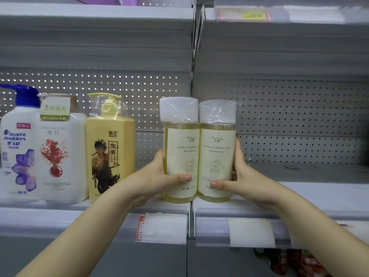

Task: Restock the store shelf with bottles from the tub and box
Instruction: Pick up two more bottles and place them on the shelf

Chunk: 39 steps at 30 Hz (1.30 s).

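A person's left hand (159, 176) and right hand (246, 176) press two yellow bottles (181, 152) together, each grip curled round one. They are at the shelf (319, 193) front, perhaps already resting there. This looks like the placing step: next, push them back and let go.

Head & Shoulders bottle (17, 148): cut by left edge. Price tags (165, 228): print illegible. Lower-right goods (295, 262): blurred, unidentifiable. Twin bottles (181, 156): backs hidden.
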### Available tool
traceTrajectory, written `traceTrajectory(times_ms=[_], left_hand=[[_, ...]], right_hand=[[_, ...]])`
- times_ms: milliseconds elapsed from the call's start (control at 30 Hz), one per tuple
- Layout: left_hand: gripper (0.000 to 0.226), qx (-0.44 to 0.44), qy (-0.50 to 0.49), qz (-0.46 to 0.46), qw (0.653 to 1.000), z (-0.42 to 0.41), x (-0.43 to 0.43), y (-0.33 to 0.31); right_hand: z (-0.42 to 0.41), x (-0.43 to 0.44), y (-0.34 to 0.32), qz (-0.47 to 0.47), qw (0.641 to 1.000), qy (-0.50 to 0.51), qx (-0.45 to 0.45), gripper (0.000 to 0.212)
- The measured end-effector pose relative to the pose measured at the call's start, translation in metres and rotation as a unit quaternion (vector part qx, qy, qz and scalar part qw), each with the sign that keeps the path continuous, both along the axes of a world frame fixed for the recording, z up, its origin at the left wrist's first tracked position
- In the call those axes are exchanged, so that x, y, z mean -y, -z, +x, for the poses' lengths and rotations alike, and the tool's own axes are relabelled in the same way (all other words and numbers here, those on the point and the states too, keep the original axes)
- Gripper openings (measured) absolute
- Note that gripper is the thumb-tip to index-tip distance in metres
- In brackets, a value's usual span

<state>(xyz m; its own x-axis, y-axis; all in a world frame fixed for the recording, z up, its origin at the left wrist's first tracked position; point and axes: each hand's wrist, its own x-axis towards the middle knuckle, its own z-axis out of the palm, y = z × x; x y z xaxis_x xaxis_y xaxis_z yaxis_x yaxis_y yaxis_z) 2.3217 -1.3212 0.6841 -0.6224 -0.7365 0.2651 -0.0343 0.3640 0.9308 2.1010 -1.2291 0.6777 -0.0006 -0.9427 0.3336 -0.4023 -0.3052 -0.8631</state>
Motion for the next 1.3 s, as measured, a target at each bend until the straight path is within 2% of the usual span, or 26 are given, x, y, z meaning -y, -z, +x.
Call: traceTrajectory(times_ms=[400,567,900,1067,1167,1233,1300], left_hand=[[0.081,-0.013,-0.029,-0.016,0.999,-0.002,-0.005,0.004],[0.089,0.007,-0.03,-0.016,0.999,-0.001,-0.003,0.003],[0.087,0.014,-0.034,-0.012,0.999,-0.002,-0.004,0.002],[0.093,0.084,-0.062,-0.052,0.993,0.002,-0.018,-0.006],[0.093,0.135,-0.134,-0.106,0.976,0.004,-0.035,-0.012],[0.098,0.115,-0.191,-0.146,0.964,0.01,-0.052,-0.009],[0.096,0.065,-0.22,-0.189,0.955,0.022,-0.07,0.0]], right_hand=[[0.007,0.004,-0.001,0.008,1.0,0.004,0.024,0.128],[0.012,0.008,0.003,-0.019,0.999,0.023,0.031,0.126],[0.013,0.006,0.003,-0.009,0.999,0.019,0.035,0.121],[0.024,-0.004,-0.007,0.024,0.998,0.061,0.004,0.134],[0.036,-0.017,-0.015,0.022,0.992,0.12,-0.019,0.136],[0.05,-0.029,-0.014,-0.018,0.983,0.181,-0.015,0.127],[0.065,-0.044,-0.007,-0.097,0.973,0.209,0.019,0.098]])
